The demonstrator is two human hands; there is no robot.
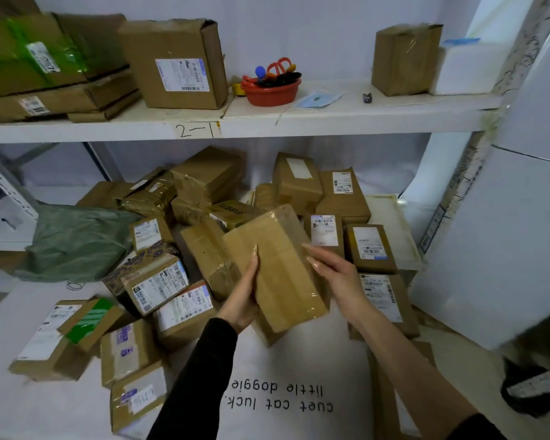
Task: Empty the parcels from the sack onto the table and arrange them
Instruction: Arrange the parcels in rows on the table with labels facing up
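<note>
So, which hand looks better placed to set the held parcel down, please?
Probably the left hand: it grips the brown parcel at its edge, while the right hand only touches its side with straight fingers.

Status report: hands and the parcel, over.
Left hand grips the held parcel. Right hand flat against its side. Loose parcels piled on the table behind.
</note>
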